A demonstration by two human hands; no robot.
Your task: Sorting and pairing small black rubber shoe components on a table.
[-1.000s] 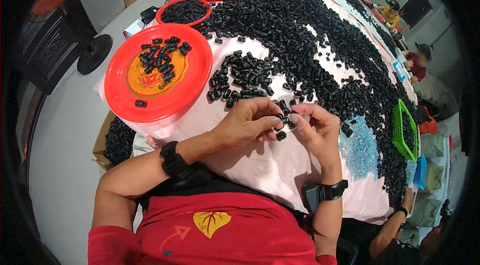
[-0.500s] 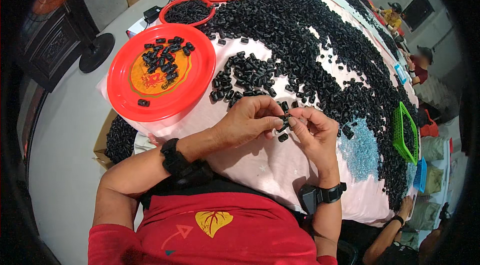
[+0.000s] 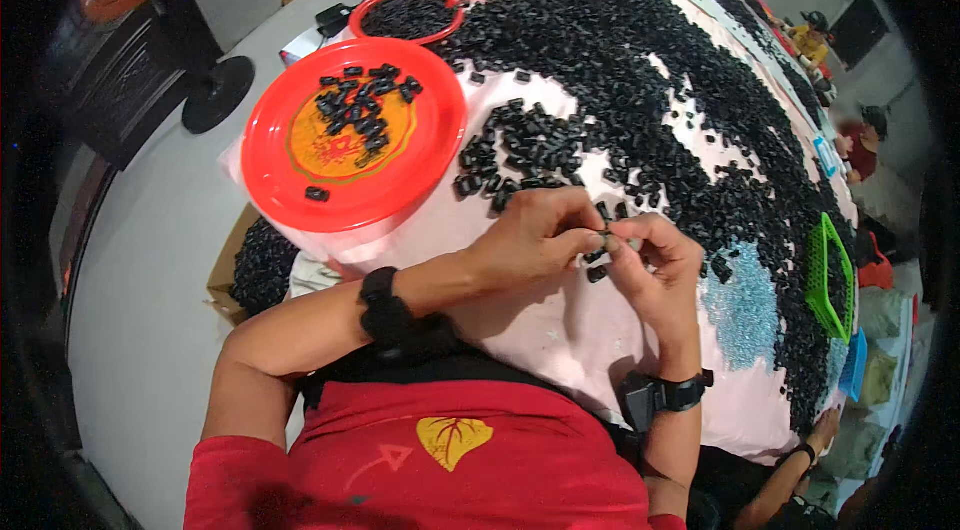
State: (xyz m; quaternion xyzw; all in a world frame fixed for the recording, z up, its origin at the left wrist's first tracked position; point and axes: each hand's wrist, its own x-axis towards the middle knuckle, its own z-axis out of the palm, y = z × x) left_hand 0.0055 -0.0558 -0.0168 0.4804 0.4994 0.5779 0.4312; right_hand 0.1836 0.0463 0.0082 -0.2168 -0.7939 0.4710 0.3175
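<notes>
My left hand [image 3: 545, 238] and my right hand [image 3: 660, 260] meet over the pink cloth, thumbs and forefingers pinched together. Between their fingertips is a small black plastic part [image 3: 606, 239], mostly covered by the fingers. Just below the fingertips, a loose black part [image 3: 597, 274] lies on the cloth. A small heap of similar short, tubular parts [image 3: 530, 142] spreads out beyond my left hand. To the left, a red round tray [image 3: 270, 175] with a yellow centre carries a cluster of black parts [image 3: 360, 110] and one lying apart.
A large mass of black parts [image 3: 600, 30] covers much of the pink cloth [image 3: 520, 330]. Small clear-blue pieces [image 3: 742, 305] lie at right, near a green basket [image 3: 828, 275]. Two red bowls [image 3: 462, 25] stand far left. Co-workers sit along the far right; a hand [image 3: 825, 430] reaches in.
The whole view has shifted, so everything sits farther right in it. My hands stay over the same spot, still pinching, and their fingertips now hide more of the black part.
</notes>
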